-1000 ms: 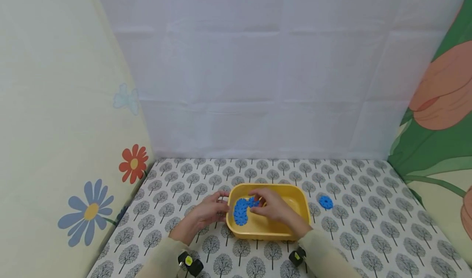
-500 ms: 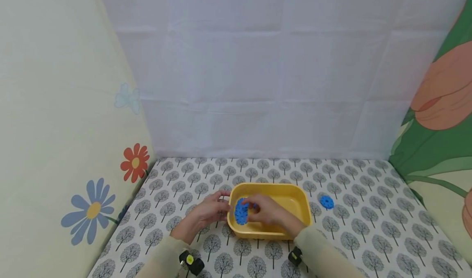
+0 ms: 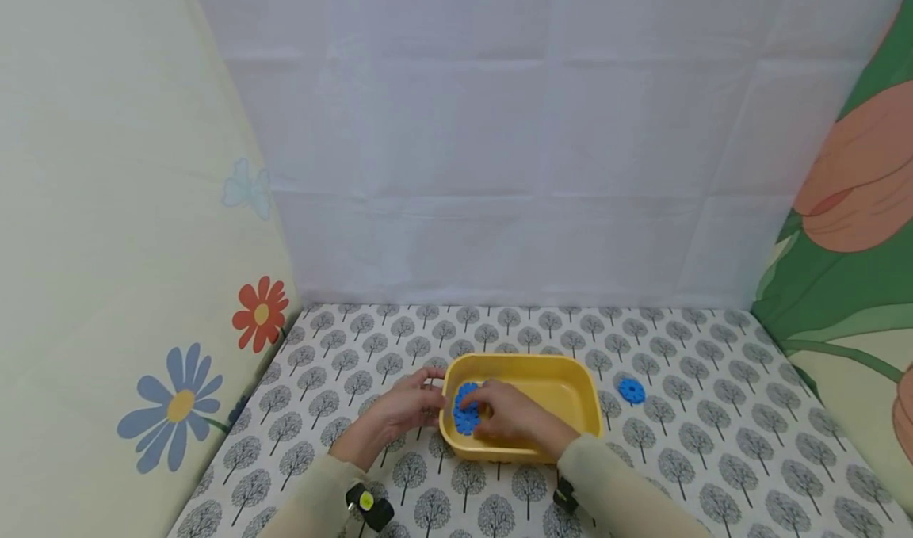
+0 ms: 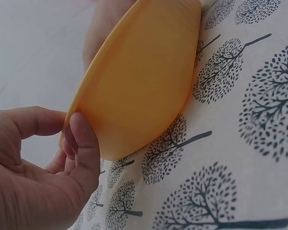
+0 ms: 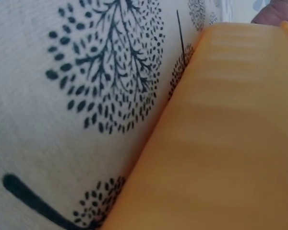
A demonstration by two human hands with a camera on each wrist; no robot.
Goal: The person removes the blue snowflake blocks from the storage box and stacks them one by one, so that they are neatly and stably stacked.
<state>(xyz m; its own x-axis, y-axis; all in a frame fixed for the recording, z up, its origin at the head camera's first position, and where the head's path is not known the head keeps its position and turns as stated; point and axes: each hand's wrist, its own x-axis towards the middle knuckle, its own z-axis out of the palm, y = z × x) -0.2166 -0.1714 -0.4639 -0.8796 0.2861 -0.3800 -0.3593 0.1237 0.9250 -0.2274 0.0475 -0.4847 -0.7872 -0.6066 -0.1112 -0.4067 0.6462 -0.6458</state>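
Because my right hand [image 3: 512, 413] leans over the near part of the yellow tub [image 3: 559, 395], the head view hides some of the blue discs [image 3: 467, 422] at the tub's left end, and I cannot tell whether my right fingers grasp one or merely touch it. Half a second ago that hand sat slightly farther right; now its index finger reaches more over the discs, curved, with the thumb below. My left hand [image 3: 410, 403] stays at the left rim. A lone blue disc [image 3: 631, 391] lies to the right of the tub on the tree-printed surface [image 3: 702, 443].

From the left wrist, the tub's outer wall conceals the discs and most of my right hand. My left fingers pinch the rim, thumb against the outside, some fingertips out of sight.

From the right wrist, the tub's wall crowds the view, cut off at the right; only a slice of a hand shows at the top corner.
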